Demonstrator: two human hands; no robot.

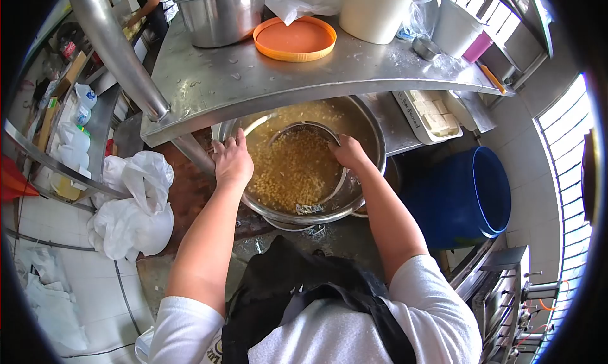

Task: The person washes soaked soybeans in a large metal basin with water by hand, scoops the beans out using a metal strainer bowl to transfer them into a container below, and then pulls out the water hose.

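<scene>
A large steel pot (380,136) below the shelf holds cloudy yellowish water and many small pale-yellow grains that look like corn kernels (291,168). Inside it lies a round steel bowl (310,125), partly sunk, with kernels heaped in it. I cannot tell whether the bowl has holes. My right hand (348,152) is closed on this inner bowl's right rim. At the pot's left edge, my left hand (233,160) lies over the rim with its fingers apart and index finger stretched forward. A pale curved handle-like thing (259,122) shows just beyond its fingers.
Above the pot's far side runs a steel shelf (209,88) bearing a steel stockpot (221,12), an orange lid (294,38) and white buckets (377,9). A blue barrel (437,199) stands right, white bags (136,199) left. Another person (155,3) works at far left.
</scene>
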